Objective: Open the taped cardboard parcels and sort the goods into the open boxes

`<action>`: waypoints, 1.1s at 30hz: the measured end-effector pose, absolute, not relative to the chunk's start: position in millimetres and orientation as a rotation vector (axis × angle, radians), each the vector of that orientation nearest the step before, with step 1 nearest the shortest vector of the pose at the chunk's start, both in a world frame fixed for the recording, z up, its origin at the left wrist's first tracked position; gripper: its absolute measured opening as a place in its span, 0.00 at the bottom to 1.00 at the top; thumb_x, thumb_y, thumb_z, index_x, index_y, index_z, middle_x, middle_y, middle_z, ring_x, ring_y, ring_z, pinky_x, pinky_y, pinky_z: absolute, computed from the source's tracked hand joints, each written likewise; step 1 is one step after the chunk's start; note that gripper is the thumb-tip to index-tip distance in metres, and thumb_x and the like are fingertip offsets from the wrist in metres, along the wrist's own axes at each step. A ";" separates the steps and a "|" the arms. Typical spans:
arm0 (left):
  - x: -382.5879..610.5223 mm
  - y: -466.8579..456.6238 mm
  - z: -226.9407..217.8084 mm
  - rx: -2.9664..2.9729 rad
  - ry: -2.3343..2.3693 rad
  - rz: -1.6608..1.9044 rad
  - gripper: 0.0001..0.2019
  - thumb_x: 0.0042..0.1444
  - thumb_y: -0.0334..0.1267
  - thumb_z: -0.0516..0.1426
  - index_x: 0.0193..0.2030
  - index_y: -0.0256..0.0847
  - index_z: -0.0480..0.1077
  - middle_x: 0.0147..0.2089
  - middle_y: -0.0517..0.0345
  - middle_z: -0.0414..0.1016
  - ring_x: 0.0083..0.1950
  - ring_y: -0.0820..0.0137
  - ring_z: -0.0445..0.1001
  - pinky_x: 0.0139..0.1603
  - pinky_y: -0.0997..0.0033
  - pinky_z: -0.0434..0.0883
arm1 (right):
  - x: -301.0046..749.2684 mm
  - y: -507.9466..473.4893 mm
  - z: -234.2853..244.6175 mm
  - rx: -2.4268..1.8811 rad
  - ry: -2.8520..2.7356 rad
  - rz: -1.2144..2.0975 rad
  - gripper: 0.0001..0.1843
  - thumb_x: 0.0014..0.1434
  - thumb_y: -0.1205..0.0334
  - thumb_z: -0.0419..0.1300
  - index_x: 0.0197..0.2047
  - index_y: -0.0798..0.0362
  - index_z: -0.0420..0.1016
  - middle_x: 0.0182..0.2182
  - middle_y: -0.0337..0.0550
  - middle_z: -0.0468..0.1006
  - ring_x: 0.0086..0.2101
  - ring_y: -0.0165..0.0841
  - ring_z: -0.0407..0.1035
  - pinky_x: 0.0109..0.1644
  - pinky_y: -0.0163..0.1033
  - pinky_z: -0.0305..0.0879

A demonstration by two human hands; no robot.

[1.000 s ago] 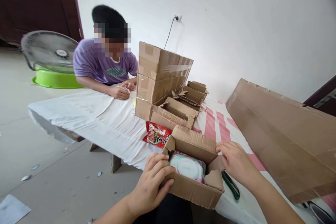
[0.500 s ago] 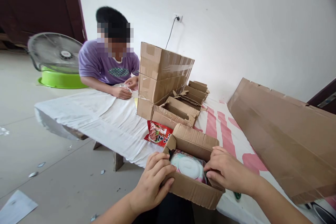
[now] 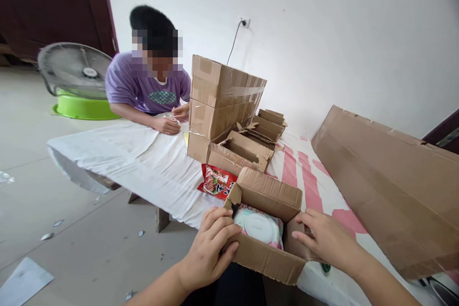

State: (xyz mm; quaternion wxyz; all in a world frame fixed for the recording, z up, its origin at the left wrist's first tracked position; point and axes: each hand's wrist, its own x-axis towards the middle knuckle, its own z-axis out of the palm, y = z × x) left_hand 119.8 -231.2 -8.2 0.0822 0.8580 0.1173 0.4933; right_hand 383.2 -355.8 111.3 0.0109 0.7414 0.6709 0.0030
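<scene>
An open cardboard box (image 3: 267,260) sits at the near table edge, partly over my lap. Inside lies a pack of wet wipes (image 3: 260,228) with a white oval lid and a pink and green wrapper. My left hand (image 3: 211,241) is closed on the box's near left corner, fingers over the rim and thumb outside. At the right end, my right hand (image 3: 321,236) has curled fingers and thumb at the end flap, apart from the wipes. A red food packet (image 3: 217,182) with a printed picture lies just beyond the box's left end.
Stacked taped cartons (image 3: 225,100) stand behind, beside several open boxes (image 3: 247,150). A large cardboard sheet (image 3: 387,186) leans at right. Across the white tablecloth (image 3: 136,153) sits another person (image 3: 152,81), hands on the table. A fan (image 3: 77,71) stands on a green basin (image 3: 84,106).
My right hand has moved right, away from the wipes, and the box's right end flap leans outward. My left hand stays on the box.
</scene>
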 end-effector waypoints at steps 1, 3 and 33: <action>119.9 -231.2 -7.7 2.562 0.354 1.476 0.12 0.58 0.29 0.54 0.49 0.42 0.68 0.43 0.51 0.76 0.55 0.58 0.69 0.58 0.55 0.65 | 382.0 -353.4 106.6 2.297 2.104 0.137 0.06 0.60 0.57 0.61 0.36 0.50 0.75 0.34 0.42 0.75 0.35 0.40 0.72 0.37 0.44 0.69; 120.1 -231.3 -6.9 2.555 0.364 1.482 0.12 0.58 0.29 0.54 0.48 0.42 0.68 0.42 0.51 0.76 0.55 0.59 0.70 0.57 0.55 0.66 | 380.6 -346.9 98.3 2.262 2.153 0.349 0.06 0.57 0.60 0.65 0.37 0.51 0.75 0.37 0.46 0.74 0.39 0.43 0.72 0.41 0.48 0.71; 109.5 -148.9 -53.7 2.112 1.012 1.153 0.19 0.63 0.43 0.51 0.59 0.44 0.63 0.56 0.46 0.69 0.58 0.58 0.70 0.56 0.52 0.71 | 379.5 -295.3 71.9 2.730 2.007 -0.399 0.18 0.59 0.62 0.56 0.52 0.50 0.74 0.49 0.43 0.80 0.48 0.42 0.74 0.48 0.43 0.65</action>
